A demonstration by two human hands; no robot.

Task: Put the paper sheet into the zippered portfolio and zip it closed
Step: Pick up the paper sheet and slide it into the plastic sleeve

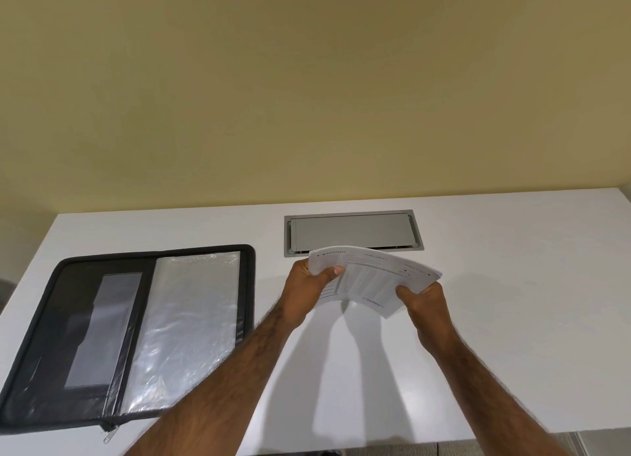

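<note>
Both hands, the left hand and right hand, grasp the paper sheet by opposite edges above the tabletop, bowing it, likely to keep it manageable. The zippered portfolio lies open by the tabletop's left edge, ready to receive it.

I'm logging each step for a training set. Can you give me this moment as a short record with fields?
paper sheet: held above the table, bowed, printed side up
left hand: grips the sheet's left edge
right hand: grips the sheet's right edge
portfolio: lying open on the table, left of both hands
clear sleeve: on the portfolio's right half
cable hatch: grey, set in the table beyond the sheet
task state: sheet not yet in the portfolio
</note>
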